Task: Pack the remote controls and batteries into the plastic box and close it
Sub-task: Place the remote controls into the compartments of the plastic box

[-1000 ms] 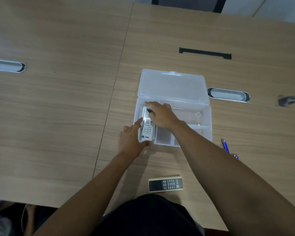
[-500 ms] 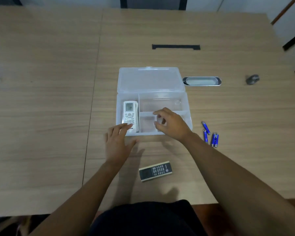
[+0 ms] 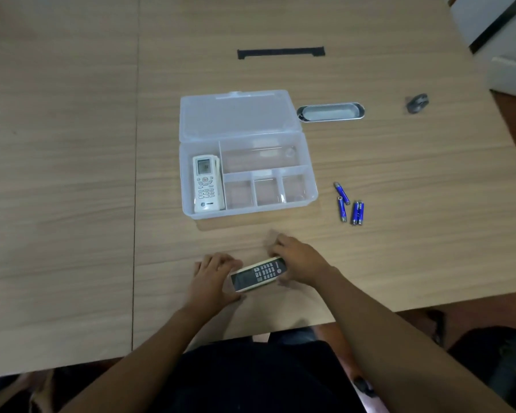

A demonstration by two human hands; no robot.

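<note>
The clear plastic box (image 3: 311,186) lies open on the wooden table, its lid (image 3: 236,114) folded back flat. A white remote (image 3: 207,183) rests in the box's long left compartment; the other compartments hold nothing. Several blue batteries (image 3: 348,204) lie loose on the table to the right of the box. A beige remote with a dark face (image 3: 258,274) sits near the table's front edge. My left hand (image 3: 210,280) grips its left end and my right hand (image 3: 300,260) grips its right end.
A metal cable grommet (image 3: 329,112) is set in the table right of the lid. A black strip (image 3: 280,52) lies farther back. A small dark object (image 3: 417,102) sits at the far right. A seam (image 3: 136,174) runs down the tabletop on the left.
Both hands left the box, where the white remote now lies, and drew back toward me. They now clasp the beige remote at the front edge. The view shifted, and the batteries came into sight.
</note>
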